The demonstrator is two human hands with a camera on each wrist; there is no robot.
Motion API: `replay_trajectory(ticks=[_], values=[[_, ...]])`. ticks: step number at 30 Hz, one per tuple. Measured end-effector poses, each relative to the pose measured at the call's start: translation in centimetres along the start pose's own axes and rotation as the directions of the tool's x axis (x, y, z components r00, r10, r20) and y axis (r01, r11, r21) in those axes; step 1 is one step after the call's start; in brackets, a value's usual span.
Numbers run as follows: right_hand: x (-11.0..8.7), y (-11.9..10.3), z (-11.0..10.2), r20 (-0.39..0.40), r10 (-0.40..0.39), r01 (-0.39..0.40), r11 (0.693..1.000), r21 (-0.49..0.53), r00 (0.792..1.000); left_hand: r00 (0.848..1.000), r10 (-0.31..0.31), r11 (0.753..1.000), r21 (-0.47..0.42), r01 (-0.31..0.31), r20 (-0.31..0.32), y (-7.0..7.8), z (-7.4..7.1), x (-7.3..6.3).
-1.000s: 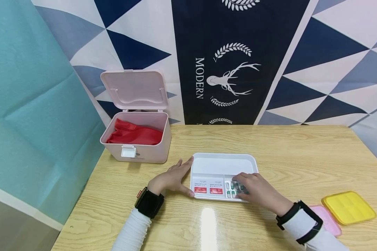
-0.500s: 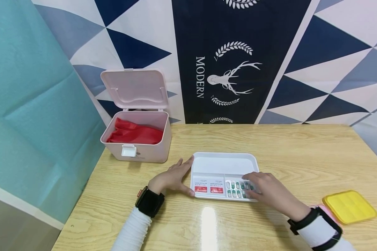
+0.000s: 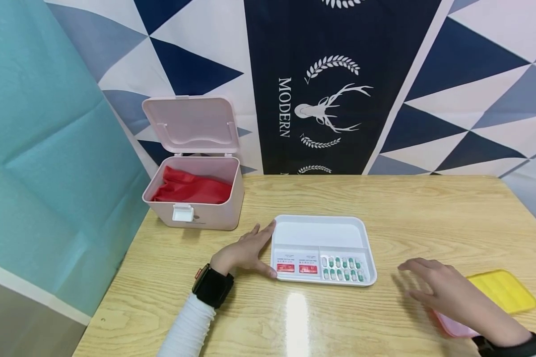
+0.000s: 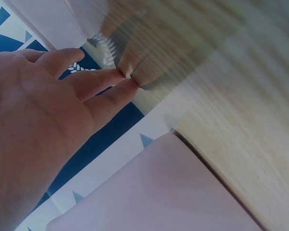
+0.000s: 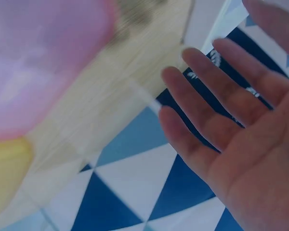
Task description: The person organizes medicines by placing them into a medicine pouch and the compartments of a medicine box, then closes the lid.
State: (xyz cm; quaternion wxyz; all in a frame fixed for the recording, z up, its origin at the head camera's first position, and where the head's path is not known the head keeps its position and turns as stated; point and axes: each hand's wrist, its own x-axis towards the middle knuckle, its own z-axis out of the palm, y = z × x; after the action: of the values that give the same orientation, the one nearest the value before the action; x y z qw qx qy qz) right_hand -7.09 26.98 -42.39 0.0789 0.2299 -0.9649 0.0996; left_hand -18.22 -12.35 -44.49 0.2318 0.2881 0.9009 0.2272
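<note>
A white divided tray lies mid-table. Two small white-and-red packets fill its front left compartment, and a blister pack of green-and-white capsules lies in the front right one. Against the tray's left edge rests my left hand, fingers and thumb spread along it. My right hand, also seen in the right wrist view with extended fingers, hovers to the right of the tray and holds nothing. Under and beside it are a pink case, partly hidden by the hand, and a yellow compartment case.
A pale pink box with its lid raised stands at the back left, red cloth inside. Behind the wooden table hangs a patterned backdrop. A teal curtain borders the left side.
My right hand has left the blister pack in the tray's right compartment and moved right, over the pink case. The left hand has stayed at the tray's edge.
</note>
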Motion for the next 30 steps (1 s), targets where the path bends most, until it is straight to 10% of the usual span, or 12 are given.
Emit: replay_trajectory(ticks=[15, 30], values=[[-5.4, 3.3, 1.3, 0.175, 0.058, -0.057, 0.998, -0.011, 0.983, 1.0, -0.008, 1.0, -0.007, 0.008, -0.007, -0.1, 0.1, 0.1], [-5.9, 3.8, 1.6, 0.236, 0.184, -0.163, 0.981, -0.102, 0.954, 1.0, -0.002, 1.0, -0.011, 0.002, -0.005, -0.2, 0.1, 0.1]])
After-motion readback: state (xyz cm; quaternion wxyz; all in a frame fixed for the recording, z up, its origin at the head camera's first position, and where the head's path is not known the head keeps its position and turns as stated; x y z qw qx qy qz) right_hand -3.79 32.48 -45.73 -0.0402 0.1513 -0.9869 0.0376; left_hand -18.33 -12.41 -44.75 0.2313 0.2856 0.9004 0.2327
